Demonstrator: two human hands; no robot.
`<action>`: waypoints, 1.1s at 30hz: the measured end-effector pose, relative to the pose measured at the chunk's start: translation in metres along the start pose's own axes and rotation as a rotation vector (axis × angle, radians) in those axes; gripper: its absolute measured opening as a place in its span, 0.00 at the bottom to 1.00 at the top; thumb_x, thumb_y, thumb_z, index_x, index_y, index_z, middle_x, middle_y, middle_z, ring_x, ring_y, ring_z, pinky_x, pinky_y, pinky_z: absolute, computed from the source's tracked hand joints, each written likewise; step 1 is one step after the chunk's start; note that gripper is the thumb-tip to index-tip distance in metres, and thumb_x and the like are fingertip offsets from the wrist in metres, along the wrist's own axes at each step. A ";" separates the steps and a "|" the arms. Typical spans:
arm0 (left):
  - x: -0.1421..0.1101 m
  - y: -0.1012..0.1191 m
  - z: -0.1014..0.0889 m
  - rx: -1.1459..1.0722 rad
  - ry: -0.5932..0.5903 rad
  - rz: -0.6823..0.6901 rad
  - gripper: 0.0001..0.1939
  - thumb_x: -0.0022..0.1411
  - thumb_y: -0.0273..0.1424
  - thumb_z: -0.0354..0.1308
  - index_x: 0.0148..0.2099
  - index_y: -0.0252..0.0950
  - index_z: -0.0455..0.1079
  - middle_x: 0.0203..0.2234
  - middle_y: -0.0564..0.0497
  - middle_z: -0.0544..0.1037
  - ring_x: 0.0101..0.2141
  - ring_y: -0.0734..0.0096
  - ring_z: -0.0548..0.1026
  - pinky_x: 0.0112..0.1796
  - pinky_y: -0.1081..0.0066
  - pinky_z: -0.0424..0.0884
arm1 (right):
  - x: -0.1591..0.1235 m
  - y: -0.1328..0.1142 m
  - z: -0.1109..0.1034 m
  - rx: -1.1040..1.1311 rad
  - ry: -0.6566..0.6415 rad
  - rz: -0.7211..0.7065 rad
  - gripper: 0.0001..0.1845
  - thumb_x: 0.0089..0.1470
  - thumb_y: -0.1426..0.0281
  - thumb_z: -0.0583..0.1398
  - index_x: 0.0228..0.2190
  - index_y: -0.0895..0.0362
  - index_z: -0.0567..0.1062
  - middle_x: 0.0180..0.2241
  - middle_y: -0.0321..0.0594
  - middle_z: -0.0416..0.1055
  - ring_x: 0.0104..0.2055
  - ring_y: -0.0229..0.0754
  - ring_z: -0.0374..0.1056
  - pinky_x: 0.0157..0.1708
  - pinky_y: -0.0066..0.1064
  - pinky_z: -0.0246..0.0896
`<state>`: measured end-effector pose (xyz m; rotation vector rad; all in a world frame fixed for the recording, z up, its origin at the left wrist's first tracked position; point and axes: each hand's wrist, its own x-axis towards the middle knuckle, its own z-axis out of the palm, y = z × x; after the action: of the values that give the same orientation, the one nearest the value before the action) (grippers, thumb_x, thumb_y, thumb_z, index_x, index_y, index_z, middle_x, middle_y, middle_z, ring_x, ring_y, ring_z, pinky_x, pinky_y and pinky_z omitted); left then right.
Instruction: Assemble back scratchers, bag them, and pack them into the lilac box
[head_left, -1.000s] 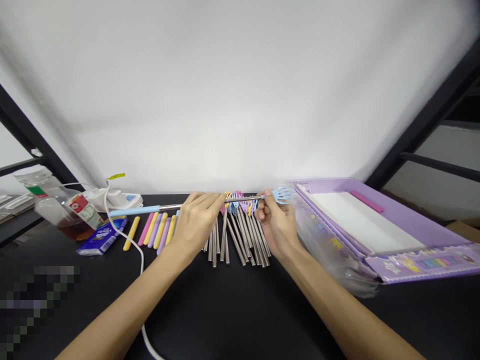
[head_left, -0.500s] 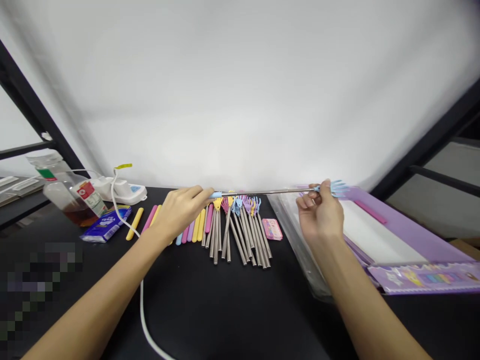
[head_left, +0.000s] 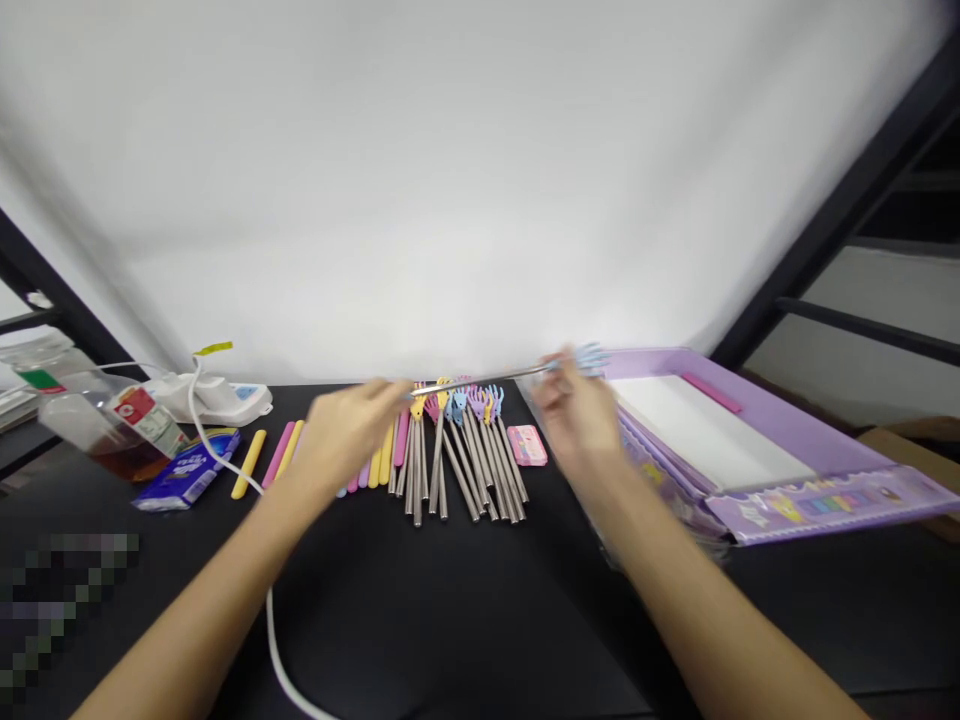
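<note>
A telescopic back scratcher (head_left: 487,378) stretches between my hands, above the table and slightly tilted. My left hand (head_left: 352,425) is closed around its handle end, where a bit of light blue shows. At the other end my right hand (head_left: 576,405), smeared by motion, grips just below the light-blue, hand-shaped head (head_left: 591,358). Beneath the rod lie several metal-stemmed back scratchers (head_left: 480,465), their pink, yellow, blue and purple claw heads towards the wall. Coloured handle sleeves (head_left: 385,462) lie in a row left of them, partly hidden by my left hand and forearm.
A small pink pack (head_left: 528,446) lies right of the pile. Farther right stands a purple display box (head_left: 787,440) beside clear plastic. At left are a bottle with brown liquid (head_left: 124,425), a blue tissue pack (head_left: 191,470), a power strip (head_left: 217,398) and a white cable (head_left: 274,640).
My hands have come closer together, and the rod between them looks shorter. The right hand has moved left with the blue head. The view has shifted slightly.
</note>
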<state>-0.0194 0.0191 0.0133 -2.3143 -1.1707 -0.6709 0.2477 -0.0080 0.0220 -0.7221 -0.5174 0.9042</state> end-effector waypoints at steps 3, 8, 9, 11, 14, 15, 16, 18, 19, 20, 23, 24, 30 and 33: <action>-0.003 -0.038 -0.002 0.127 -0.058 -0.195 0.11 0.70 0.32 0.50 0.43 0.39 0.74 0.30 0.47 0.80 0.27 0.61 0.76 0.24 0.68 0.56 | 0.031 -0.038 -0.024 0.118 0.322 -0.195 0.21 0.63 0.62 0.60 0.22 0.58 0.64 0.16 0.23 0.54 0.14 0.24 0.45 0.14 0.17 0.45; 0.008 -0.017 -0.003 -0.001 0.066 -0.059 0.15 0.68 0.30 0.53 0.55 0.38 0.71 0.40 0.43 0.80 0.40 0.56 0.78 0.38 0.63 0.68 | 0.035 -0.048 -0.029 0.106 0.300 -0.195 0.21 0.67 0.62 0.56 0.23 0.58 0.65 0.18 0.25 0.53 0.16 0.25 0.49 0.15 0.18 0.48; 0.011 -0.003 -0.001 -0.024 0.067 0.022 0.16 0.68 0.30 0.53 0.56 0.38 0.70 0.41 0.43 0.80 0.43 0.55 0.77 0.41 0.62 0.68 | 0.031 -0.044 -0.024 0.090 0.259 -0.189 0.21 0.66 0.60 0.57 0.23 0.58 0.65 0.18 0.25 0.53 0.16 0.25 0.49 0.16 0.18 0.49; 0.015 0.024 0.002 -0.036 0.060 0.114 0.13 0.70 0.29 0.52 0.54 0.39 0.71 0.38 0.44 0.80 0.41 0.56 0.77 0.41 0.61 0.69 | 0.022 -0.034 -0.016 0.073 0.201 -0.187 0.22 0.62 0.56 0.60 0.24 0.58 0.66 0.19 0.25 0.55 0.17 0.26 0.49 0.16 0.18 0.50; 0.017 0.047 0.007 -0.015 0.056 0.153 0.10 0.72 0.30 0.50 0.50 0.39 0.72 0.32 0.47 0.78 0.32 0.63 0.76 0.31 0.67 0.66 | 0.016 -0.025 -0.009 0.067 0.173 -0.179 0.24 0.57 0.52 0.63 0.23 0.57 0.66 0.20 0.25 0.56 0.17 0.26 0.48 0.16 0.19 0.50; 0.016 0.049 0.008 -0.006 0.047 0.162 0.10 0.72 0.31 0.50 0.49 0.39 0.72 0.31 0.48 0.77 0.30 0.65 0.76 0.28 0.69 0.64 | 0.016 -0.025 -0.010 0.059 0.163 -0.177 0.24 0.56 0.52 0.64 0.23 0.57 0.65 0.20 0.26 0.56 0.17 0.26 0.48 0.16 0.20 0.50; 0.015 0.048 0.008 0.000 0.037 0.170 0.10 0.73 0.31 0.49 0.48 0.39 0.72 0.31 0.49 0.77 0.28 0.66 0.75 0.26 0.70 0.61 | 0.018 -0.027 -0.012 0.050 0.156 -0.178 0.24 0.55 0.52 0.65 0.23 0.57 0.65 0.20 0.26 0.56 0.17 0.26 0.48 0.16 0.20 0.50; 0.013 0.038 0.008 0.004 0.017 0.164 0.11 0.73 0.31 0.49 0.48 0.40 0.73 0.30 0.50 0.77 0.27 0.67 0.74 0.24 0.71 0.58 | 0.025 -0.035 -0.019 0.057 0.189 -0.183 0.23 0.58 0.54 0.63 0.23 0.57 0.65 0.21 0.26 0.55 0.17 0.26 0.47 0.15 0.20 0.49; 0.012 0.031 0.008 0.004 0.009 0.149 0.11 0.73 0.31 0.49 0.47 0.40 0.73 0.29 0.50 0.77 0.27 0.67 0.74 0.24 0.71 0.57 | 0.029 -0.041 -0.023 0.074 0.231 -0.190 0.22 0.62 0.56 0.60 0.22 0.57 0.64 0.20 0.26 0.54 0.17 0.27 0.46 0.15 0.20 0.48; 0.010 0.022 0.008 0.005 0.003 0.128 0.11 0.72 0.31 0.49 0.47 0.40 0.74 0.29 0.50 0.78 0.27 0.66 0.75 0.25 0.70 0.59 | 0.033 -0.047 -0.028 0.101 0.291 -0.198 0.22 0.65 0.59 0.57 0.22 0.57 0.64 0.19 0.26 0.52 0.16 0.27 0.44 0.14 0.20 0.46; 0.008 -0.002 0.009 0.027 0.000 0.046 0.10 0.71 0.33 0.52 0.43 0.40 0.76 0.29 0.48 0.80 0.29 0.62 0.76 0.28 0.68 0.61 | 0.042 -0.061 -0.037 0.136 0.390 -0.233 0.24 0.69 0.63 0.52 0.21 0.57 0.65 0.17 0.26 0.49 0.16 0.28 0.42 0.14 0.20 0.45; 0.008 -0.007 0.009 0.035 -0.009 0.023 0.10 0.70 0.34 0.53 0.42 0.40 0.76 0.29 0.48 0.80 0.29 0.61 0.77 0.27 0.68 0.61 | 0.043 -0.062 -0.038 0.130 0.380 -0.249 0.24 0.69 0.63 0.51 0.22 0.57 0.65 0.17 0.26 0.49 0.16 0.28 0.43 0.14 0.20 0.45; 0.016 0.018 0.009 0.021 0.091 0.089 0.12 0.71 0.32 0.52 0.39 0.37 0.75 0.27 0.48 0.80 0.29 0.62 0.76 0.31 0.66 0.63 | 0.010 -0.021 -0.004 0.018 0.212 -0.260 0.21 0.59 0.58 0.64 0.21 0.57 0.66 0.18 0.26 0.58 0.16 0.26 0.51 0.15 0.21 0.48; 0.019 0.045 0.007 -0.031 0.146 0.170 0.13 0.73 0.31 0.49 0.41 0.35 0.74 0.26 0.49 0.79 0.28 0.66 0.75 0.33 0.66 0.65 | -0.016 0.007 0.015 -0.063 -0.049 -0.165 0.20 0.51 0.55 0.68 0.24 0.58 0.73 0.19 0.29 0.64 0.18 0.28 0.57 0.17 0.23 0.52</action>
<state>0.0291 0.0113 0.0114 -2.3147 -0.8935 -0.7852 0.2253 -0.0139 0.0251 -0.7049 -0.6424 0.7558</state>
